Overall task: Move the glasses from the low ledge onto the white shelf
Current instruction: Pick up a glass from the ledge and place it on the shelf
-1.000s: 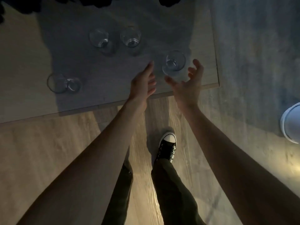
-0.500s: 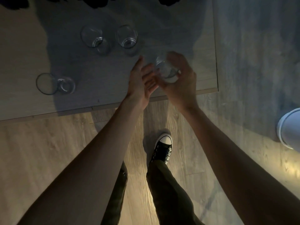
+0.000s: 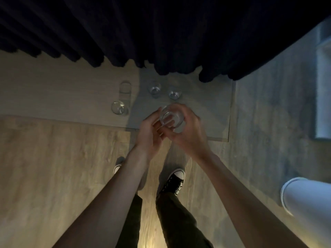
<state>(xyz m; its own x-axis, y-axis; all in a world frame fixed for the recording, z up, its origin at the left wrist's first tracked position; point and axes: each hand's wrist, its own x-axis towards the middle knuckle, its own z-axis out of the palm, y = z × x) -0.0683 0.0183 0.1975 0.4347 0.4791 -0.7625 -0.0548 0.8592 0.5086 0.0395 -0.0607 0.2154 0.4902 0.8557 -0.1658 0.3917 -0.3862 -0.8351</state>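
- The right hand (image 3: 188, 135) has its fingers (image 3: 180, 109) curled around a clear glass (image 3: 172, 119), clamped on its wall from the far side; the glass is tilted, mouth toward the camera, above the near edge of the low ledge (image 3: 71, 97)
- The left hand (image 3: 148, 131) is cupped just beside it; its fingers (image 3: 158, 114) touch the rim's left side, loosely bent, not closed around it
- Three more glasses stand on the ledge: one (image 3: 119, 107) to the left, two (image 3: 154, 88) (image 3: 174, 93) farther back, well apart from both hands
- A dark curtain (image 3: 161, 33) hangs behind the ledge; black sneakers (image 3: 174, 181) stand on the wooden floor (image 3: 53, 167)
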